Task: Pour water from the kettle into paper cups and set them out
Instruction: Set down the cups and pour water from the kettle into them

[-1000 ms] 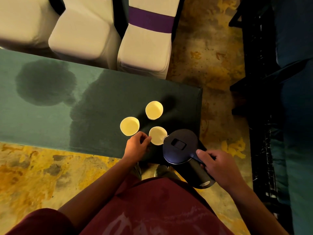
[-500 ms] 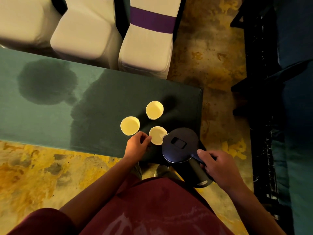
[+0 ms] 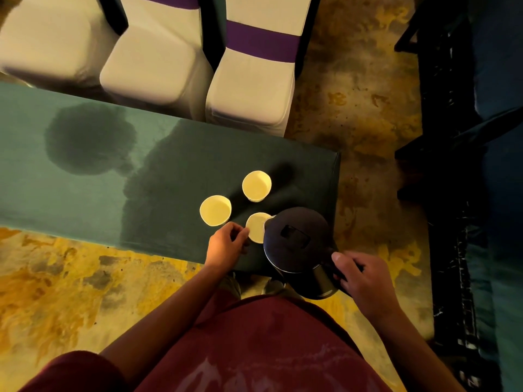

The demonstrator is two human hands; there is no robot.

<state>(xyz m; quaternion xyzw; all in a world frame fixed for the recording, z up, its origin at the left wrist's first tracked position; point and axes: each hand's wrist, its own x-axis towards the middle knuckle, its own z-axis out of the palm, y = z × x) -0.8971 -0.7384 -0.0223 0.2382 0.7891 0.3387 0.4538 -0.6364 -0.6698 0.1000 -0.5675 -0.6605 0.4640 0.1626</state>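
Tipping the kettle (image 3: 297, 239) at lower centre, your right hand (image 3: 365, 281) clenched on its handle, you steady the nearest cup (image 3: 256, 230) on the surface (image 3: 85, 193) with left hand (image 3: 226, 244) fingertips; light, crushable paper, so pinch gently.

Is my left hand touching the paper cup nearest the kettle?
Touching. The head view shows the left hand with fingertips pressed against the rim of the nearest cup.

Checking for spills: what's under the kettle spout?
The near cup, steadied by the left hand. The kettle, in the right hand, hides its right edge; any water can't be seen.
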